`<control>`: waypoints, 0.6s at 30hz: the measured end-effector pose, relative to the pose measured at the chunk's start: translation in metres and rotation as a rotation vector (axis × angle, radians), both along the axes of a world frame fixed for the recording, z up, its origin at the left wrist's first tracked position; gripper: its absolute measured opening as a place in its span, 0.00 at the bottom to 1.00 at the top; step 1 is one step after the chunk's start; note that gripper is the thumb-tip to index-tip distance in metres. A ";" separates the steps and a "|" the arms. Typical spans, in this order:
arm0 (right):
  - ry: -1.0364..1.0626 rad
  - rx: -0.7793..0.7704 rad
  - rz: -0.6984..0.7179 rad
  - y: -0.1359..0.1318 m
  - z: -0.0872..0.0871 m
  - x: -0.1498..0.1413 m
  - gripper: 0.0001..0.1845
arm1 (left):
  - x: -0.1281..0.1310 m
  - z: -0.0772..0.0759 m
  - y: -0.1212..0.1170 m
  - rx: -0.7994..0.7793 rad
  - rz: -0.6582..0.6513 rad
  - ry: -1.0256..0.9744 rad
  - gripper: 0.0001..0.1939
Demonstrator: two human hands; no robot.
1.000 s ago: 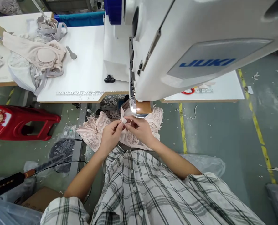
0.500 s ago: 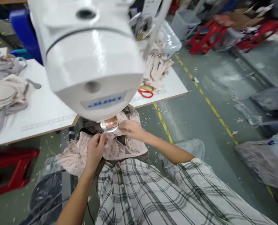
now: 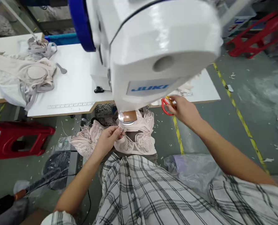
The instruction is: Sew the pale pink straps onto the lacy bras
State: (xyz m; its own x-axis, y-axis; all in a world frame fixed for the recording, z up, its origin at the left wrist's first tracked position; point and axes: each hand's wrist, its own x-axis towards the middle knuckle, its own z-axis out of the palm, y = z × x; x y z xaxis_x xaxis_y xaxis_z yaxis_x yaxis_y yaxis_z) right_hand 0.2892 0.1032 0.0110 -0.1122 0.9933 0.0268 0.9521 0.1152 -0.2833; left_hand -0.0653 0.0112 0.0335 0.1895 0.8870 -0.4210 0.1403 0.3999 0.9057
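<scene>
My left hand [image 3: 108, 139] pinches the edge of a pale pink lace bra [image 3: 143, 143] just below the sewing machine's [image 3: 162, 59] metal-and-brown working end. The bra's cups hang over the front, close to my lap. Further right, my right hand [image 3: 186, 112] has its fingers closed round the handles of scissors [image 3: 163, 107], one loop red and one yellow-orange. The blades are hidden behind the machine head and the hand. More pink lace pieces [image 3: 82, 142] are bunched to the left of my left hand.
The white machine head fills the upper middle. On the white table [image 3: 73, 84] at left lie beige bra pieces [image 3: 35, 73] and a small grey tab [image 3: 62, 68]. A red stool [image 3: 42, 134] stands at left, another red stool [image 3: 254, 40] at upper right. Plastic bags [image 3: 195, 168] lie on the floor.
My right hand has left the bra by the machine and moved right to the scissors, taking hold of them. My left hand stays on the bra. The whole view has shifted.
</scene>
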 end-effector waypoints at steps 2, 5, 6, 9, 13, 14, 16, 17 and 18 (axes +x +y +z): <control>0.170 -0.059 0.045 -0.048 0.006 -0.013 0.22 | -0.002 0.003 -0.001 -0.061 0.035 -0.067 0.18; 0.318 -0.128 0.278 -0.106 0.014 -0.046 0.23 | -0.002 0.006 0.000 -0.110 0.058 -0.141 0.18; 0.344 -0.121 0.332 -0.118 0.015 -0.059 0.24 | -0.002 0.006 0.000 -0.117 0.065 -0.161 0.18; 0.383 -0.044 0.388 -0.131 0.014 -0.092 0.23 | 0.001 0.006 0.000 -0.106 0.069 -0.150 0.17; 0.406 -0.003 0.406 -0.117 0.006 -0.112 0.23 | 0.003 0.009 -0.003 -0.062 0.004 -0.072 0.16; 0.414 -0.013 0.415 -0.114 0.005 -0.114 0.23 | 0.004 0.010 -0.004 -0.053 -0.008 -0.055 0.14; 0.438 -0.045 0.440 -0.109 0.003 -0.115 0.22 | 0.004 0.012 -0.005 -0.041 -0.011 -0.017 0.12; 0.453 -0.067 0.449 -0.108 0.002 -0.114 0.22 | 0.003 0.012 -0.005 -0.037 -0.004 0.003 0.11; 0.474 -0.087 0.448 -0.109 0.001 -0.112 0.21 | 0.003 0.013 -0.005 -0.032 0.005 0.015 0.10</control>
State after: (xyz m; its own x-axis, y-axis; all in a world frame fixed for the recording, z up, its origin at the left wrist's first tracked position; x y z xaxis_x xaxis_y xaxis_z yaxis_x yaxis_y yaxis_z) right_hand 0.1767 -0.0057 0.0116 -0.5116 0.8538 0.0966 0.5868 0.4293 -0.6865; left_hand -0.0625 0.0064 0.0460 0.1781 0.8741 -0.4519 0.1518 0.4293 0.8903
